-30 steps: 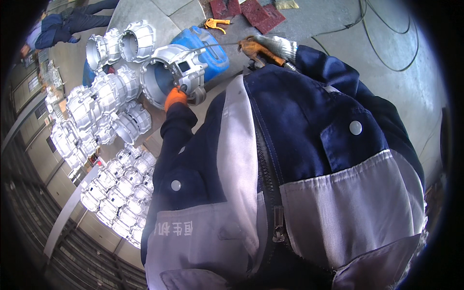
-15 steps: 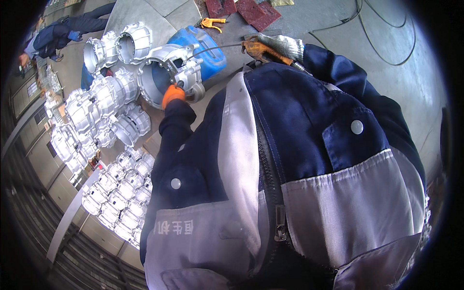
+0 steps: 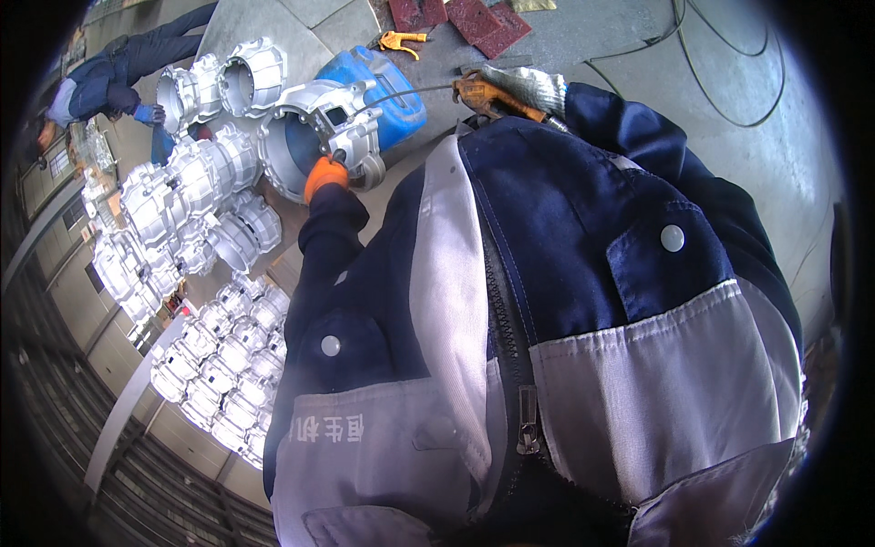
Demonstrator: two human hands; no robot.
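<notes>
My left hand [image 3: 326, 176], in an orange glove, is closed at the near rim of a silver cast-metal housing [image 3: 365, 137]. A small dark piece [image 3: 340, 156] shows at its fingers; I cannot make out what it is. In a whitish knit glove, my right hand [image 3: 530, 88] wraps round an orange air gun [image 3: 483, 95]. From the gun a long thin rod [image 3: 410, 92] runs left to the housing's side opening. The housing's wide round mouth faces left, and its far side rests against a blue plastic can [image 3: 378, 77].
Many similar housings [image 3: 187, 187] stand in rows at the left, with more stacked [image 3: 223, 365] below them. Another orange air gun [image 3: 401, 42] lies on the floor by dark red pads [image 3: 488, 29]. A hose [image 3: 729, 118] loops at the right. A co-worker [image 3: 100, 87] bends over housings at far left.
The co-worker at far left has moved a hand closer to the housings. My right hand and the air gun have shifted slightly left; my left hand stays at the rim.
</notes>
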